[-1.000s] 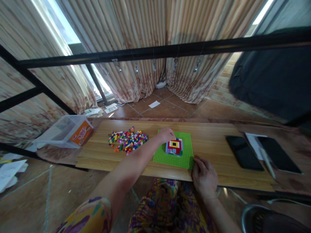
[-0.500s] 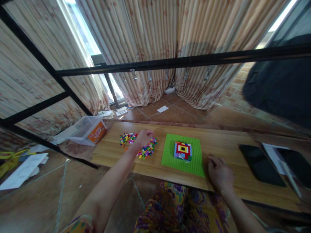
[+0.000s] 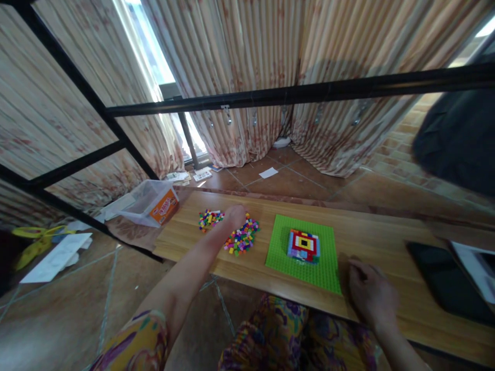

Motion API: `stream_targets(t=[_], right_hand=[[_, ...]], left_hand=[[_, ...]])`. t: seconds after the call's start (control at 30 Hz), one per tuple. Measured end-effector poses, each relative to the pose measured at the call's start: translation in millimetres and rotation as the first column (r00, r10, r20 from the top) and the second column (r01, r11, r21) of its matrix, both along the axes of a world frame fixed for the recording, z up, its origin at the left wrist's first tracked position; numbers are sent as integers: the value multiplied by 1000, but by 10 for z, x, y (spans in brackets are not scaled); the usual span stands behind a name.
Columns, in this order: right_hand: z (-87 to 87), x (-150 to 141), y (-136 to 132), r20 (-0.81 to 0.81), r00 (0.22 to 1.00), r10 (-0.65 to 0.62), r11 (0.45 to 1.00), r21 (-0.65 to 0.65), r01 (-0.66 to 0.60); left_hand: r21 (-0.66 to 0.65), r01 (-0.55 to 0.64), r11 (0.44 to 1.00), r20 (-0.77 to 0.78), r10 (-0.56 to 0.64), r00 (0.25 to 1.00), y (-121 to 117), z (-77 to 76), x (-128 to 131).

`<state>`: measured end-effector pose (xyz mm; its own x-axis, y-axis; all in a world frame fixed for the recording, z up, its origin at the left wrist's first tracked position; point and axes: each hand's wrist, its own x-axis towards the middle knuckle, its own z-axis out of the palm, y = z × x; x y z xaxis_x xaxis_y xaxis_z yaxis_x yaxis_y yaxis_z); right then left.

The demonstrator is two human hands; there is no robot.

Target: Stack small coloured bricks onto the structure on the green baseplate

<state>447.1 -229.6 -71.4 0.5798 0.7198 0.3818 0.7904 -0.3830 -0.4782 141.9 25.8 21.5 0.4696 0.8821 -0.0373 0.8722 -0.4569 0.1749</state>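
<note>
My left hand (image 3: 235, 217) reaches over the pile of small coloured toy bricks (image 3: 242, 239) on the left half of the wooden table. Its fingers point down and away, hidden behind the back of the hand. To the right lies a green baseplate (image 3: 278, 257). On it sits a layered square build of bricks (image 3: 304, 245), with red, white and yellow rings around a dark centre and a light blue edge. My right hand (image 3: 373, 292) rests on the table just right of the baseplate, its fingers curled in with nothing visible in them.
A clear plastic box (image 3: 149, 203) with an orange label stands beyond the table's left end. At the right of the wooden table (image 3: 185, 242) lie a dark tablet (image 3: 444, 278) and white paper (image 3: 474, 265). A black metal rail (image 3: 263, 98) crosses in front of the curtains.
The view has shifted left, so the tabletop things appear further right. My left hand stays over the bricks, its fingers now turned away. My right hand remains beside the baseplate.
</note>
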Motion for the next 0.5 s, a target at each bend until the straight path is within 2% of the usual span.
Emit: stream_targets(t=[0.23,0.5], right_hand=[[49,-25,-2,-16,1000,-14,999,-35,13],[67,-46,15,-21,1000,-3,1000,-8,2]], left_hand=[[5,75,997,-126,-74,989,158,-24,72],[54,119,991,-153,-109,982,134,-91,113]])
